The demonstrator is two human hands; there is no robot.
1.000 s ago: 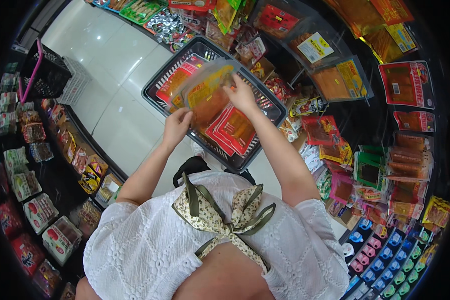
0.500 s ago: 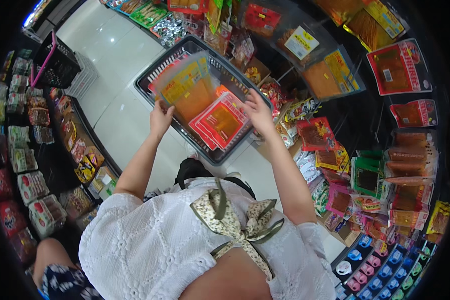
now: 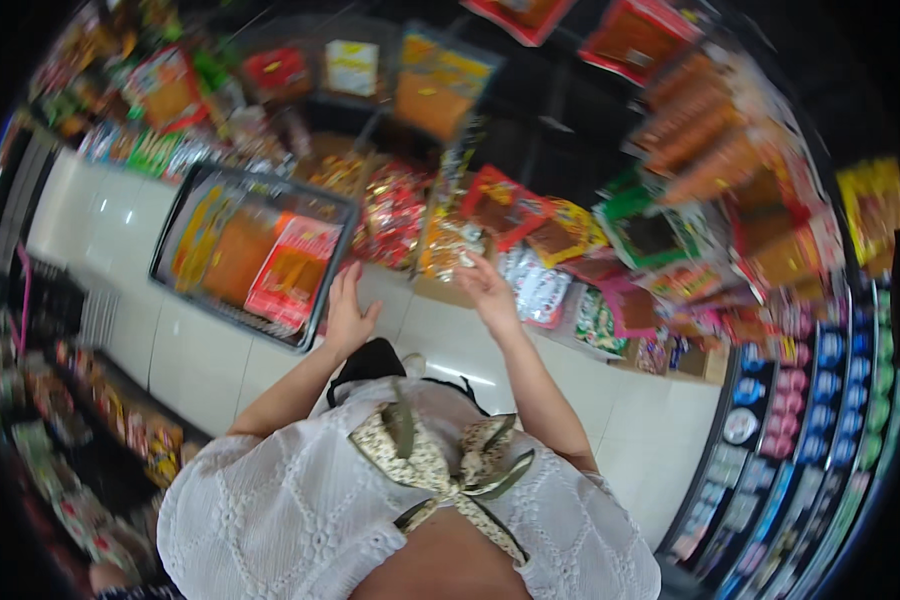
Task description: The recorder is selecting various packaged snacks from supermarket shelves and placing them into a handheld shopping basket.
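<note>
A dark plastic shopping basket (image 3: 232, 313) stands on the floor to my left. Inside lie flat red snack packets (image 3: 292, 272) and a clear bag with yellow print and orange contents (image 3: 238, 248). My left hand (image 3: 348, 318) is just beside the basket's right rim, fingers stretched, holding nothing. Further right, my right hand (image 3: 492, 297) hovers in front of the low snack boxes, its fingers loosely bent and apart with nothing in them. Hanging nearest beyond it are a red packet (image 3: 503, 207) and a yellow packet (image 3: 567, 232).
Racks of hanging snack packets (image 3: 660, 225) run along the far and right sides, with open cardboard boxes (image 3: 440, 290) below. Shelves of coloured bottles (image 3: 827, 385) stand at right. Another snack shelf (image 3: 100, 400) and a black basket (image 3: 45, 310) are at left. Pale floor tiles (image 3: 205, 365) lie between.
My view has swung to the right, so the basket now appears further left. Both hands have come away from the basket and the packets in it. The clear yellow-printed bag now lies lower in the basket.
</note>
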